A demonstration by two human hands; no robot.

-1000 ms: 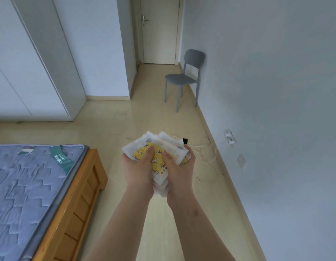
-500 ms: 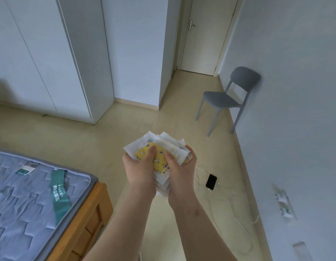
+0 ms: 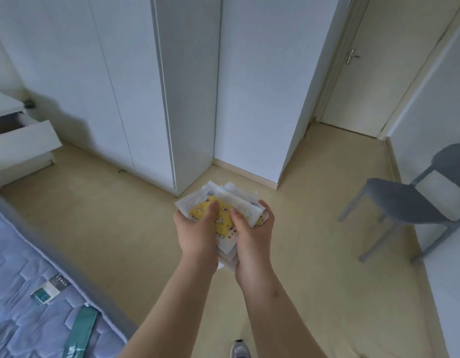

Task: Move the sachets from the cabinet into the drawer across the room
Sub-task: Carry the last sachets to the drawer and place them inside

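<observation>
Far left, an open white drawer [image 3: 25, 135] sticks out of a low unit against the wall; looks like the target, well apart from the hands; bed [image 3: 22, 293] with a blue quilted mattress fills the lower-left corner; tall white wardrobe [image 3: 107, 86] behind, doors closed; centre frame, left hand [image 3: 195, 231] grips the near-left side of the sachets [image 3: 223, 202], thumb [image 3: 213, 211] pressed on the yellow printed one on top, its other fingers hidden under the pile; sachets are a loose fanned stack, white ones around the yellow, held in the air over the floor [image 3: 120, 228], not in any drawer; right hand [image 3: 252, 233] grips the right side, thumb on top, fingers [image 3: 265, 206] curled round the far edge; both hands clamp one bundle between them; right of that, a closed door [image 3: 373, 73] and a grey chair [image 3: 404, 202] by the wall; step in hand reads as the carry, mid-room; next move likely calls for heading left to the drawer, keeping the stack squeezed so none slips, then lowering it into the opening.
</observation>
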